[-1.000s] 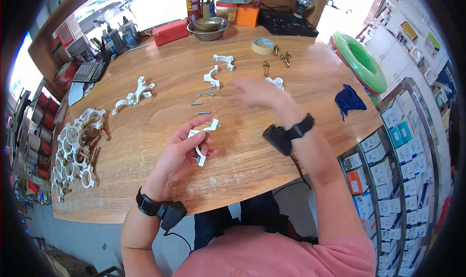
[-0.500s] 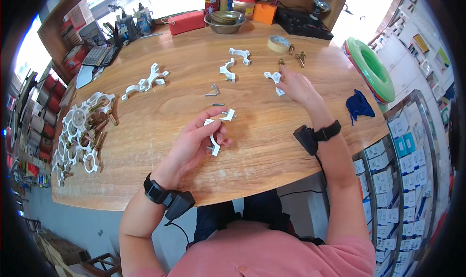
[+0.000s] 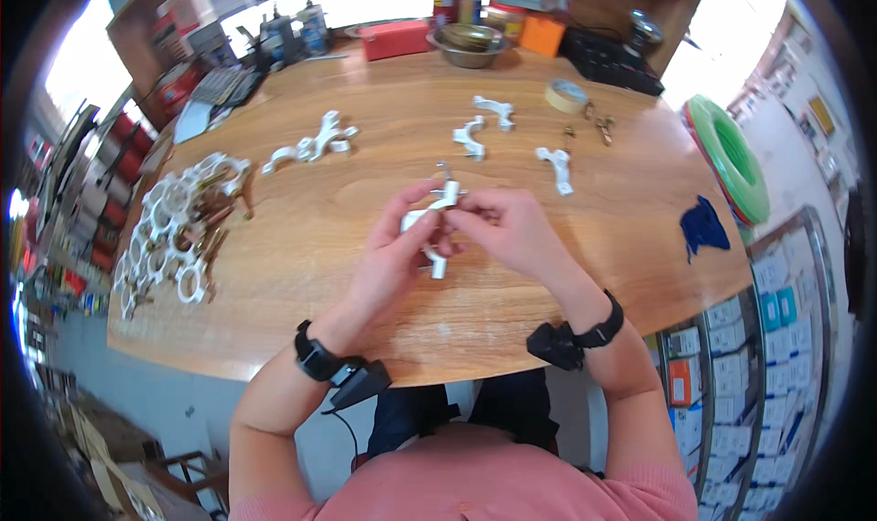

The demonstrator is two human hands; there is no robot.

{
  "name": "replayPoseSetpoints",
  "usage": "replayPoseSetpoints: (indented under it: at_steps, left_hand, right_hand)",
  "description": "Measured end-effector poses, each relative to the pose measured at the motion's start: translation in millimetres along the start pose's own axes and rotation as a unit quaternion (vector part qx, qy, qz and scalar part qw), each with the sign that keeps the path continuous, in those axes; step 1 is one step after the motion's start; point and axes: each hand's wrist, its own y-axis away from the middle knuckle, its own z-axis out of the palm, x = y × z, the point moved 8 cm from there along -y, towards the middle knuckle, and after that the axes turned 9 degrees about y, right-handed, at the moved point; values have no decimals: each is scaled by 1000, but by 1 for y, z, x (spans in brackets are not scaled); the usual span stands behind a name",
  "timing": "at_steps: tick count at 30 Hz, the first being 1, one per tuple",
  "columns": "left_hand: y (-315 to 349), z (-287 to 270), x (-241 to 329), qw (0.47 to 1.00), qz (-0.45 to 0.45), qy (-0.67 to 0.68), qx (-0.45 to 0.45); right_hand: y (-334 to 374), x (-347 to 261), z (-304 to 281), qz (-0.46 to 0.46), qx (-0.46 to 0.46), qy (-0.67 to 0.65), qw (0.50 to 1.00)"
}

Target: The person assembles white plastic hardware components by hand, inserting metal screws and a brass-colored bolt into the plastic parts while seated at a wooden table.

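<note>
My left hand is closed around a white plastic pipe-clamp half, over the middle of the table. A small metal screw pokes out of the clamp's upper end. My right hand meets it there, thumb and fingers pinched against the clamp; whatever lies between those fingertips is hidden. Just beyond the hands a small screw lies on the wood. Farther off are two curved white clamp halves, and to the right another white clamp half with a brass-coloured bolt behind it.
A heap of white ring clamps with brass-coloured bolts covers the table's left. Joined white clamp parts lie beyond it. At the back stand a red case, metal bowls and a tape roll. A blue pouch and green coil sit right.
My right hand has come back from the white clamp half at the far right to the clamp in my left hand. The whole view has shifted a little.
</note>
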Motion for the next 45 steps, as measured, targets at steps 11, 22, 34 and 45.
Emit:
replayPoseSetpoints:
  at_steps: [11,22,34,45]
  left_hand:
    - [-3,-6,1,989,19,-146,-10]
    - [-6,-8,-8,997,-76,1,-19]
    - [-3,8,-9,985,-139,-69,-73]
    - [0,21,17,849,154,-505,-41]
  right_hand:
    - [-7,32,-7,52,62,39,996]
    - [-7,28,-18,18,34,-127,991]
    - [-5,20,-13,-64,-32,-142,987]
    - [-4,25,-13,-10,75,-20,997]
